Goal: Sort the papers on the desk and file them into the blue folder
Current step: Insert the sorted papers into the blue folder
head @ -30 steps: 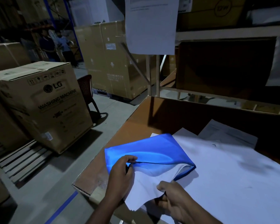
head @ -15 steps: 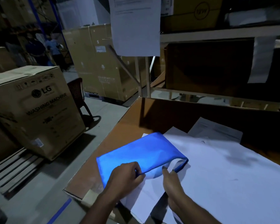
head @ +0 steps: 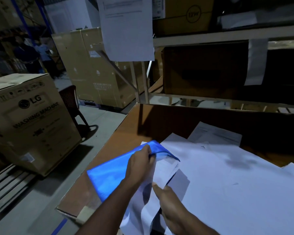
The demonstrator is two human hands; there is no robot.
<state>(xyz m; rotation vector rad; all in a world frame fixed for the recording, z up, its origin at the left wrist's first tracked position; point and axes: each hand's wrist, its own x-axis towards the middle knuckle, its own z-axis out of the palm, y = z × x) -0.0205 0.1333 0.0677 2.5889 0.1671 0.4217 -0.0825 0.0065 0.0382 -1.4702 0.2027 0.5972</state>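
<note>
Low centre of frame, the left hand [head: 140,161] pinches the limp, slick blue folder [head: 109,177] cover at its open edge; the right hand [head: 166,197] grips flimsy papers [head: 159,173], best held near their edge.

Blue folder [head: 109,177], white papers [head: 227,184]

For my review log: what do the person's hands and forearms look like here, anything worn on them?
Both are bare. The left hand and right hand show no gloves, and I can see no rings, watch or wristband, though the light is dim. Both forearms are uncovered as far as the bottom edge of the picture, with no sleeve or cuff in view. No markings or tape show on either.
</note>
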